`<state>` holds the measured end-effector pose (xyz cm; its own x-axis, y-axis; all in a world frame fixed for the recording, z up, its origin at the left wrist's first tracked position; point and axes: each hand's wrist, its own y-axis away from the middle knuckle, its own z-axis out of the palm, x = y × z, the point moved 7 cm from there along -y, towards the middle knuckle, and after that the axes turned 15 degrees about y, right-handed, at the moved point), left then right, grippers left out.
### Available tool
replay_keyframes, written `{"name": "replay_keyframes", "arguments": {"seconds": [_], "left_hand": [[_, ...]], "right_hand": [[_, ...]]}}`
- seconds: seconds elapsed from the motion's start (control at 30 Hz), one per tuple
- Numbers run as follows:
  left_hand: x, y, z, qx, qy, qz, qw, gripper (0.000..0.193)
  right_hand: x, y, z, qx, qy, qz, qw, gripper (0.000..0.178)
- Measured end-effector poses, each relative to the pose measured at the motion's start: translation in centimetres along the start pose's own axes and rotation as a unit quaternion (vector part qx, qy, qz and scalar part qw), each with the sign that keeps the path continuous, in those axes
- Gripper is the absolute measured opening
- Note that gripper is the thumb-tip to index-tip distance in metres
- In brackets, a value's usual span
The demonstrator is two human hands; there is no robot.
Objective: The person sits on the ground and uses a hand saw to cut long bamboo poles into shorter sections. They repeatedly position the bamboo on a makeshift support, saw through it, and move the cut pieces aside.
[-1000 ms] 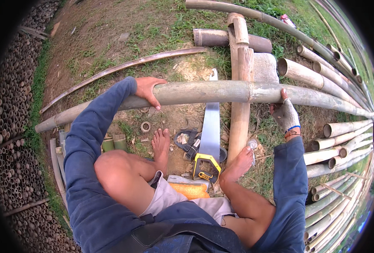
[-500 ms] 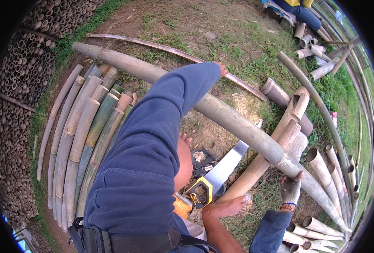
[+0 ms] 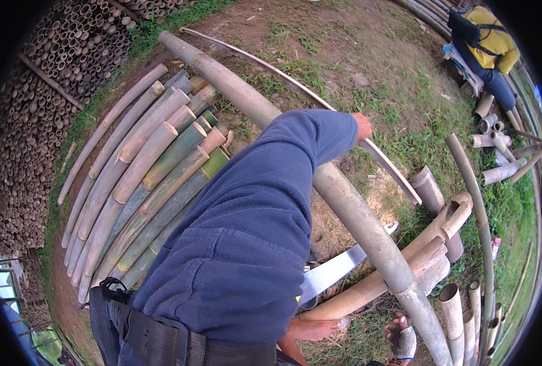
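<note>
A long, thick bamboo pole [image 3: 368, 222] runs slantwise from far left to near right, passing under my left arm. It crosses a bamboo log [image 3: 368, 287] with a notched upper end. My left hand [image 3: 362, 126] reaches over the pole and looks closed on a split bamboo strip [image 3: 393, 169]; its fingers are partly hidden. At the lower edge my right hand [image 3: 401, 338], in a fingerless glove, is just left of the pole's near end, fingers loosely bent and apart, nothing seen in them. A handsaw [image 3: 335, 271] rests beneath the pole; my sleeve covers most of its handle.
Cut bamboo lengths [image 3: 143, 183] lie side by side at the left, before a tall stack of bamboo [image 3: 21, 152]. More pieces [image 3: 451, 311] stand at the right. My bare foot [image 3: 317, 328] touches the log. A person in yellow [image 3: 494, 43] bends at the far right.
The view has shifted, with the pole now steeper in it. My right hand has come off the pole's side. The left hand stays at the strip. The handsaw's handle is now mostly covered.
</note>
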<state>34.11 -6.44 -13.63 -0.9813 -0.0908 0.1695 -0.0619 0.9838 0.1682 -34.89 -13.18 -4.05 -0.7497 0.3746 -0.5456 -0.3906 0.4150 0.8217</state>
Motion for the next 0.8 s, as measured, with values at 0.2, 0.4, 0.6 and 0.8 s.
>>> {"name": "replay_keyframes", "arguments": {"seconds": [0.2,0.4,0.6,0.8], "left_hand": [[3.3,7.5,-12.0,0.111,0.138,0.004,0.984,0.041],[12.3,16.3,-17.3,0.229,0.098,0.071,0.966,0.048],[15.2,23.1,-18.2,0.239,0.073,0.099,0.963,0.039],[16.6,27.4,-19.9,0.306,0.031,0.103,0.946,0.049]], "right_hand": [[-13.6,5.5,5.9,0.092,0.302,-0.157,0.936,0.048],[-28.8,14.8,20.4,0.421,0.592,-0.502,0.47,0.088],[-30.6,11.6,24.5,0.304,0.646,-0.386,0.584,0.078],[-28.4,14.9,25.0,0.274,0.579,-0.517,0.568,0.068]]}}
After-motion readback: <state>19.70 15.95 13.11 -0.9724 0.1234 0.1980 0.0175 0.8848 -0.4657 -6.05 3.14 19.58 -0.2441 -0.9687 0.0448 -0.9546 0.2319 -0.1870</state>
